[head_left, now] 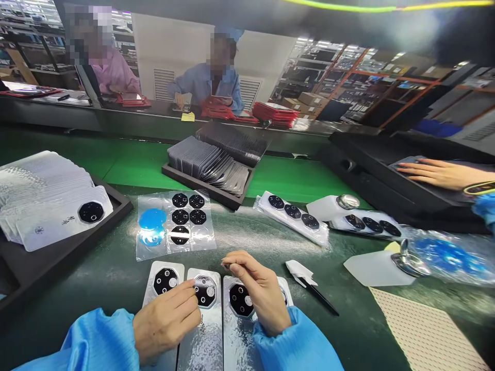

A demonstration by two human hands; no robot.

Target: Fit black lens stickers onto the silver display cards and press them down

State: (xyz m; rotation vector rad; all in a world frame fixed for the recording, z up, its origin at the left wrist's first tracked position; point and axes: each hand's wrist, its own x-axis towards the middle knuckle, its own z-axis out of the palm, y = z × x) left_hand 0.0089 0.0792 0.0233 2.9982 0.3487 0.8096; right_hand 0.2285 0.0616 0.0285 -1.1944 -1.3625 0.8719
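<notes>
Silvery phone back panels [199,335] lie side by side on the dark green mat, each with a black octagonal camera plate near its top. My left hand [168,319] rests over the two leftmost panels, its fingers stretched out and fingertips at the edge of the second panel's camera plate [204,291]. My right hand [259,288] is raised over the panels to the right, thumb and fingers pinched on a small dark piece [226,266] too small to name. Below it sits another camera plate [240,300]. The rightmost panel [285,284] is mostly covered by this hand.
Beyond the panels lies a clear sheet of black octagonal stickers [188,216]. Stacked panels [58,201] fill a left tray; dark plates [209,159] fill a far box. Right are a black-handled tool [319,296], pump bottles [381,265] and a co-worker's hand [436,172].
</notes>
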